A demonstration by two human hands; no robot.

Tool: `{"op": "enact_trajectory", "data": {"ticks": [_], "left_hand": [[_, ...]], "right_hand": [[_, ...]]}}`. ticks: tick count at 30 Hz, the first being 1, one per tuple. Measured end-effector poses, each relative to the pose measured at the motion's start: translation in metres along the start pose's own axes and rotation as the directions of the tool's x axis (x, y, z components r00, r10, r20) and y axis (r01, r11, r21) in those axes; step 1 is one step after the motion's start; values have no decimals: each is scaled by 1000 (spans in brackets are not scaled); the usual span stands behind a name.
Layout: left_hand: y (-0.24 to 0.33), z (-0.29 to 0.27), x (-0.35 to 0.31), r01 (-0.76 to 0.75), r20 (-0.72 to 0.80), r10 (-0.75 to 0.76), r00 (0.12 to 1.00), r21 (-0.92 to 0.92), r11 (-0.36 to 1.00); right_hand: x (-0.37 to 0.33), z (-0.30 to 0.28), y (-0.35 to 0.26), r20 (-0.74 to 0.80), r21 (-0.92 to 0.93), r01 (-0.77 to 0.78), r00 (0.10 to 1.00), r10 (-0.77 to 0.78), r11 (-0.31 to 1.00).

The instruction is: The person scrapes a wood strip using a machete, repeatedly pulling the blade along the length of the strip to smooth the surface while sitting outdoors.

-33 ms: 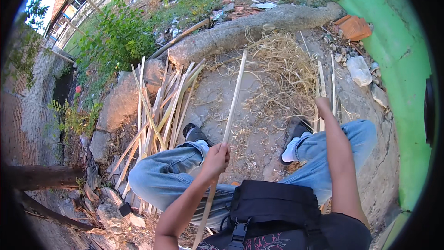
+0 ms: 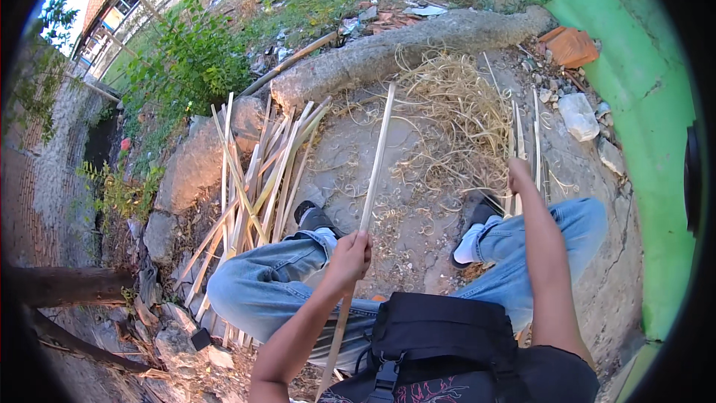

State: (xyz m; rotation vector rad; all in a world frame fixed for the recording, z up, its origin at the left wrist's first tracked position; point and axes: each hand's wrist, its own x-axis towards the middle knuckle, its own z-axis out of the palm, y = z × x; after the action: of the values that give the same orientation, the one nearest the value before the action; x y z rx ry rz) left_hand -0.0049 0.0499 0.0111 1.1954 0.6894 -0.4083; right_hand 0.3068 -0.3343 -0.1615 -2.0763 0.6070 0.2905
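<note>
My left hand (image 2: 350,257) is closed around a long pale wooden strip (image 2: 378,153), probably split bamboo. The strip slants from above the ground between my feet back past my left thigh to the lower edge. My right hand (image 2: 520,175) is closed beside my right knee, among a few thin strips (image 2: 537,142) lying along the ground; what its fingers hold, if anything, I cannot make out. Left of my left foot lies a loose pile of similar strips (image 2: 257,179). Curly shavings (image 2: 462,108) are heaped ahead of my right foot.
A black bag (image 2: 447,328) rests against my front. A rough concrete ridge (image 2: 388,48) crosses ahead. On the right are a green wall (image 2: 641,119), an orange brick piece (image 2: 570,46) and a whitish block (image 2: 579,116). Bushes (image 2: 194,60), stones and a dark log (image 2: 71,287) line the left.
My right hand has shifted very slightly downward, and the strip ends just above it look narrower and differently placed. The strip tip in my left hand has moved slightly left.
</note>
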Motion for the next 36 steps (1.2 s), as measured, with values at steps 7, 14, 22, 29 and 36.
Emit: {"op": "enact_trajectory", "data": {"ticks": [7, 14, 22, 29, 36], "left_hand": [[18, 6, 0, 56, 8, -56, 998, -45, 997], [13, 8, 10, 15, 10, -14, 1000, -76, 997], [2, 18, 14, 33, -40, -33, 999, 13, 999], [1, 22, 14, 35, -73, -33, 997, 30, 999], [6, 13, -5, 126, 151, -115, 982, -62, 990]], "right_hand": [[-117, 28, -111, 282, 54, 95, 953, -107, 994], [-251, 22, -146, 501, -243, 785, 605, -619, 570], [-251, 46, -84, 669, -299, 898, 439, -600, 323], [-212, 60, -80, 589, -399, 864, 498, -637, 307], [-43, -27, -52, 5, -447, 134, 989, -147, 885]]}}
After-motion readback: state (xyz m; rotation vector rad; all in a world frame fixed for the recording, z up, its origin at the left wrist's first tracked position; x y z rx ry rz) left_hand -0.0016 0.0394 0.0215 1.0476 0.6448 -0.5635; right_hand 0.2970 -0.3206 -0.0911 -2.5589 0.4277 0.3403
